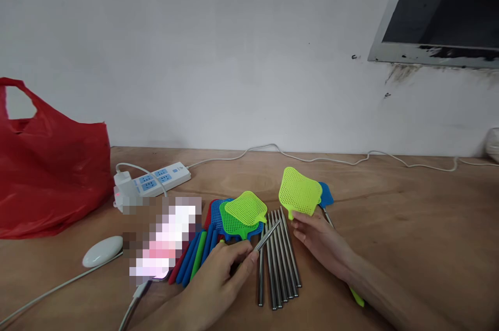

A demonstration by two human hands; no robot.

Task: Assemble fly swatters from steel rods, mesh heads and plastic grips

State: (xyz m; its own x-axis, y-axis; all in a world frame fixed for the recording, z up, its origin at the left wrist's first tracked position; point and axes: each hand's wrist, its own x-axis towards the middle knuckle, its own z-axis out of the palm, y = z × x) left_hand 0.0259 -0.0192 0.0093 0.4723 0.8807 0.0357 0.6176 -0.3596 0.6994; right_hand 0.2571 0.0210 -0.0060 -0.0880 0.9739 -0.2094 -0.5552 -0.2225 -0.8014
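My left hand (230, 268) is closed around a thin metal rod (268, 235), which slants up to the right. Pinched at its narrow neck, a yellow-green fly swatter head (300, 190) stands raised in my right hand (322, 240); rod tip and neck are apart. Between my hands lies a row of several metal rods (286, 258). Just behind them sits a pile of loose swatter heads, with a yellow-green head (247, 206) over a green head (236, 222) and blue and red ones beneath. Left of my left hand are several coloured handle grips (191, 258), partly hidden.
Beyond my right hand, a swatter with a blue head (326, 195) lies partly hidden. To the left are a blurred lit phone (166, 242), a white oval device (102, 251), a power strip (163, 177) and a red plastic bag (54, 175). A white cable (312, 158) runs along the wall.
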